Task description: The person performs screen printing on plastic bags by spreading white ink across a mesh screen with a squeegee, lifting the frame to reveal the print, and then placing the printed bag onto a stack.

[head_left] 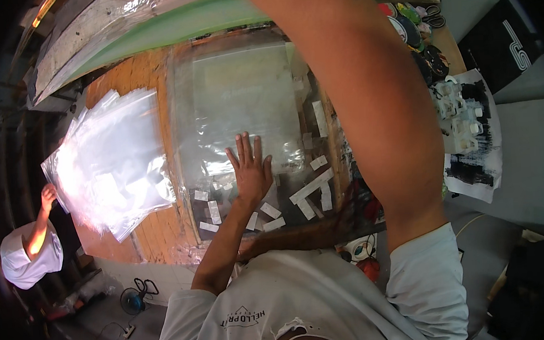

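My left hand (pixel 251 171) lies flat, fingers spread, on the lower part of a clear plastic bag (pixel 242 97). The bag rests on a dark, film-covered board (pixel 185 131) with pieces of white tape (pixel 312 187) stuck around its lower and right sides. My right arm (pixel 367 95) stretches up across the view and leaves it at the top edge, so the right hand is out of sight. Near where it leaves, a raised frame with pale green mesh (pixel 169 23) slants over the far side of the table.
A fanned pile of clear plastic bags (pixel 122 160) covers the wooden table's left part. Another person's hand (pixel 48 195) is at its left edge. To the right are tape rolls (pixel 435 60), scissors (pixel 434 17), white plastic parts (pixel 462 121) and black-smeared paper (pixel 492 150). A fan (pixel 132 300) stands below left.
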`<action>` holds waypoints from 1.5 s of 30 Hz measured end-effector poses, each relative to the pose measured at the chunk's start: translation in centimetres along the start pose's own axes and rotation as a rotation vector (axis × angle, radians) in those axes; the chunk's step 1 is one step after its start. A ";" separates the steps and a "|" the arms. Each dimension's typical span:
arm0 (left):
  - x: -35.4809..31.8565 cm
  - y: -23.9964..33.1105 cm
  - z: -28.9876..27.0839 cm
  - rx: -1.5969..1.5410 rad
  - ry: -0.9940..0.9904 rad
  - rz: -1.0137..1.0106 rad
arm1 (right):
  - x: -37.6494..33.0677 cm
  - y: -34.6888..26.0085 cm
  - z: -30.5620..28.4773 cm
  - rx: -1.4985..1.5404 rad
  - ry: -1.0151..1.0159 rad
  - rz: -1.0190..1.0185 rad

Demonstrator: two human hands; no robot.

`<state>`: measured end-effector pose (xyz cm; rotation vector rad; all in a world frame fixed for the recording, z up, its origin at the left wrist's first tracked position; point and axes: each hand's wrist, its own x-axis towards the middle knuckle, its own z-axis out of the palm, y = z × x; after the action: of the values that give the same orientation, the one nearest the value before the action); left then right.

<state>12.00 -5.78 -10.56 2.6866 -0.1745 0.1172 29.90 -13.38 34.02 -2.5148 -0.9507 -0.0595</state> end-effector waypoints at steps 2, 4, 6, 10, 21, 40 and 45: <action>-1.0 0.5 -0.1 0.036 -0.001 0.003 | -0.1 -0.2 0.1 0.002 -0.001 -0.018; -1.8 0.8 -0.2 0.030 0.004 0.018 | -0.2 -0.2 0.2 0.004 0.000 -0.032; -2.4 0.9 -0.4 0.037 -0.026 0.014 | -0.4 -0.2 0.4 0.011 -0.002 -0.043; -2.7 0.8 -0.4 0.005 -0.019 0.050 | -0.4 0.2 0.8 0.028 -0.013 -0.061; -2.6 1.5 -5.3 -0.279 0.114 0.011 | -2.2 -0.1 6.2 -0.097 0.192 -0.023; -12.6 0.1 -7.6 -2.022 0.233 -1.335 | 0.9 19.0 34.8 -0.353 0.306 0.035; -12.3 1.4 -9.7 -1.953 0.234 -1.328 | 3.6 19.5 36.6 -0.409 0.197 0.096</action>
<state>-0.89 -1.52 -2.65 0.4721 0.9858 -0.1230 40.83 -8.56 -5.87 -2.8517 -0.7998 -0.5093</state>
